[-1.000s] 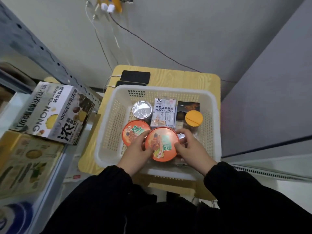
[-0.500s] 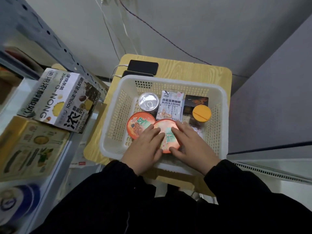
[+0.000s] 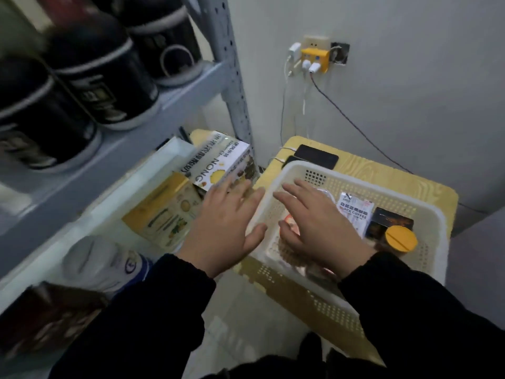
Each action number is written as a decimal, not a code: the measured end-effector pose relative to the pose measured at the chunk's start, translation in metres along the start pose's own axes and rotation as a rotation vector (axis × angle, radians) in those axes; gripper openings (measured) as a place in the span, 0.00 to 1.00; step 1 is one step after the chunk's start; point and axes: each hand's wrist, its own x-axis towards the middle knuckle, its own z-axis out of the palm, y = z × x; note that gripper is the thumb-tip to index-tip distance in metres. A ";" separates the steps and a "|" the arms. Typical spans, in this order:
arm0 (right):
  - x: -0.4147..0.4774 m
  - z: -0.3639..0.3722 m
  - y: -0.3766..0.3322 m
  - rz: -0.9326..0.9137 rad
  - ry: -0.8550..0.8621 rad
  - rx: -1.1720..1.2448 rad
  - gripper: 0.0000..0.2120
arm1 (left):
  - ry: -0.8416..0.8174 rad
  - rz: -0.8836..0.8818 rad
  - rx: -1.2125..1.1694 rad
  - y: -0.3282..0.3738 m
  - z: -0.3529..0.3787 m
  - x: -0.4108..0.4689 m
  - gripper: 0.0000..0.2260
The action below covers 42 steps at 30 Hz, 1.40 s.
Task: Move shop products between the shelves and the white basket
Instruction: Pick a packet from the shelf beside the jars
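Hands: your left hand (image 3: 224, 228) and right hand (image 3: 319, 228) both have flat, spread fingers and hold nothing. The left hand hovers over the gap between shelf and basket, with its fingertips above the corner of the milk box (image 3: 218, 162); I cannot tell if they touch it. The right hand is over the inside of the white basket (image 3: 426, 212), above an orange cup lid (image 3: 289, 225).

Progress: the basket holds several products, namely the cup, a coffee box (image 3: 355, 214), a dark box (image 3: 390, 222) and an orange-lidded jar (image 3: 401, 239). The lower shelf carries the milk box, a yellow box (image 3: 166, 214) and a white pack (image 3: 103, 258). Judgement: you are between picks, with nothing in transit. Stock remains on both sides, so the task looks partly done.

Edges and room: the basket's left rim runs between your hands, so lift over it. The left half of the basket floor looks free. The shelf post (image 3: 232, 77) stands just behind the milk box, and the upper shelf with its black canisters (image 3: 101, 77) overhangs the lower shelf, so headroom there is low. Past the basket, a phone (image 3: 315, 158) lies on the desk (image 3: 382, 173), and cables run up the wall.
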 end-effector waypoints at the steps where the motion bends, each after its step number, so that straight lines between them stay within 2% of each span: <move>1: 0.013 -0.005 -0.016 -0.045 0.036 0.009 0.26 | 0.038 -0.019 0.012 -0.012 -0.016 -0.008 0.28; 7: 0.074 -0.034 -0.117 -0.312 0.219 0.004 0.23 | 0.228 -0.084 0.020 -0.079 -0.106 -0.074 0.25; 11: 0.102 -0.051 -0.169 -0.377 0.273 -0.002 0.22 | 0.366 -0.103 0.070 -0.108 -0.153 -0.114 0.24; 17: 0.128 -0.080 -0.217 -0.450 0.394 -0.003 0.20 | 0.376 -0.182 0.078 -0.138 -0.188 -0.146 0.25; 23: 0.168 -0.111 -0.231 -0.468 0.391 -0.025 0.18 | 0.412 -0.235 0.066 -0.162 -0.211 -0.134 0.28; 28: 0.236 -0.148 -0.228 -0.390 0.252 -0.003 0.16 | 0.416 -0.233 0.005 -0.184 -0.232 -0.097 0.24; 35: 0.337 -0.162 -0.217 -0.312 -0.043 -0.114 0.21 | 0.213 -0.263 -0.113 -0.212 -0.240 -0.052 0.18; 39: 0.381 -0.147 -0.216 -0.350 -0.242 -0.133 0.21 | 0.261 -0.245 -0.109 -0.218 -0.233 -0.048 0.14; 42: 0.407 -0.141 -0.213 -0.324 -0.327 -0.219 0.22 | 0.286 -0.233 -0.110 -0.221 -0.230 -0.047 0.14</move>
